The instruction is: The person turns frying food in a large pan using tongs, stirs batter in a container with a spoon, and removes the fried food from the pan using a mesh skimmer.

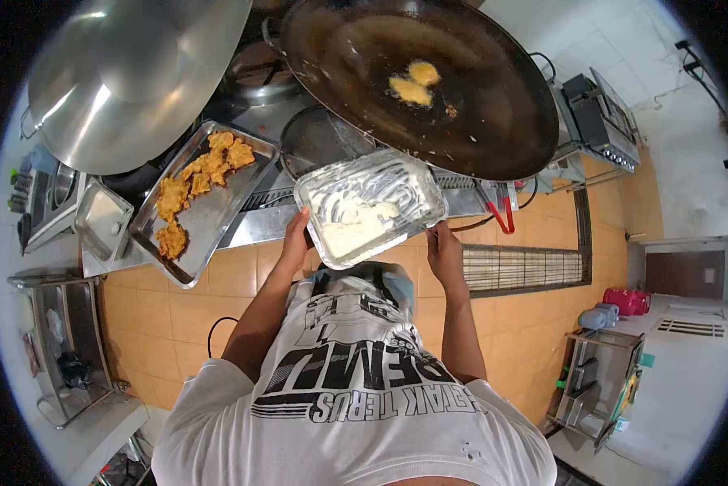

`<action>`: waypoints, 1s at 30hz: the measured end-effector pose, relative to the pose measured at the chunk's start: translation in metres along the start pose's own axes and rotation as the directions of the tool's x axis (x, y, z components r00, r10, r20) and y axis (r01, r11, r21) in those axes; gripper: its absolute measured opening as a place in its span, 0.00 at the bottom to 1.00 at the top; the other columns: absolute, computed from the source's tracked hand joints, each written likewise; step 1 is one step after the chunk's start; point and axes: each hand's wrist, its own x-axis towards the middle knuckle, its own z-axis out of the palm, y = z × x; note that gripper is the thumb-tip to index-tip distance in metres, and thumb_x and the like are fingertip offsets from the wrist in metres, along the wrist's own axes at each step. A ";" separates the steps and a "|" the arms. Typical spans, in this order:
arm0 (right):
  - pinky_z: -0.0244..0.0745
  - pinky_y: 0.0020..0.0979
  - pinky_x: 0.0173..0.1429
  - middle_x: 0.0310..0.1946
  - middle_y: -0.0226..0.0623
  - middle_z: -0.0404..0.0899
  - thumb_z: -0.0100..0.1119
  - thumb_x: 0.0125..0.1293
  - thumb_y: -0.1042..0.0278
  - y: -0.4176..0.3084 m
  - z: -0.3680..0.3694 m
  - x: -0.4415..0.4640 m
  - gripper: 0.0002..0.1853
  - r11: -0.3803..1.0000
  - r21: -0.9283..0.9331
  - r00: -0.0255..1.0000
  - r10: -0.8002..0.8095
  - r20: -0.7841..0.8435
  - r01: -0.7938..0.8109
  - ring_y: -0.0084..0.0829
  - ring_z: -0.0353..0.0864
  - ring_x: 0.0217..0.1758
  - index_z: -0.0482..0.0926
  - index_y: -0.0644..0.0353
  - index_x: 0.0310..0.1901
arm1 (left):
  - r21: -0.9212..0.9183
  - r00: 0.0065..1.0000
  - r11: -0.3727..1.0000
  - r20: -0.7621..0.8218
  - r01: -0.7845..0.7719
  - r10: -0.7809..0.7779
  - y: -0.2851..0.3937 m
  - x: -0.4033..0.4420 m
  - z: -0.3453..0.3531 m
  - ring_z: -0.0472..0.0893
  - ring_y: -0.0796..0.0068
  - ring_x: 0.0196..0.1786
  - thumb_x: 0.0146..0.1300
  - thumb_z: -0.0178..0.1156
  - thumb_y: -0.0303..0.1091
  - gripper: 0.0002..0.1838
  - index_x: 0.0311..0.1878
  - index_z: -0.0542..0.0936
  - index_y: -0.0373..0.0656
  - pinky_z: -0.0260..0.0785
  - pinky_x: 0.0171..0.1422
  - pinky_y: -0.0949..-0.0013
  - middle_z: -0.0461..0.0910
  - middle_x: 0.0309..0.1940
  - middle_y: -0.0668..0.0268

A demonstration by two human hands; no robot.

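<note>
Both of my hands hold a rectangular metal tray (356,212) smeared with pale batter, tilted in front of my body. My left hand (296,235) grips its left side, fingers mostly hidden behind it. On the right side, my right hand (445,247) is closed on the tray's edge. Beyond the tray, a large dark wok (493,97) holds oil with yellow battered pieces (413,91) in it. To the left lies a metal tray (218,206) with a row of golden fried pieces (192,188).
A big steel wok (137,81) fills the upper left. A small metal tray (102,219) sits at the counter's left end. Red-handled tongs (503,217) hang by the counter's edge on the right. Metal racks (56,348) stand at lower left, others at lower right.
</note>
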 end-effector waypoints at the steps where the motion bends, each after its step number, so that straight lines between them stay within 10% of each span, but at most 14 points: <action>1: 0.69 0.42 0.30 0.25 0.50 0.75 0.54 0.62 0.76 -0.001 -0.002 -0.003 0.06 1.000 -0.018 1.000 0.004 -0.010 -0.004 0.53 0.76 0.29 0.67 0.63 0.35 | -0.008 1.000 1.000 -0.003 0.003 -0.003 0.002 -0.002 0.002 0.78 0.69 0.50 0.69 0.48 0.48 0.25 0.59 0.69 0.37 0.72 0.53 0.68 0.76 0.50 0.61; 30: 0.70 0.48 0.34 0.31 0.50 0.76 0.51 0.65 0.69 -0.030 -0.025 0.001 0.05 0.994 -0.111 0.991 0.016 0.136 -0.001 0.54 0.76 0.34 0.67 0.60 0.35 | 0.010 1.000 1.000 0.005 0.004 -0.004 -0.001 0.002 -0.001 0.77 0.70 0.51 0.69 0.47 0.50 0.27 0.60 0.67 0.37 0.71 0.54 0.67 0.76 0.51 0.61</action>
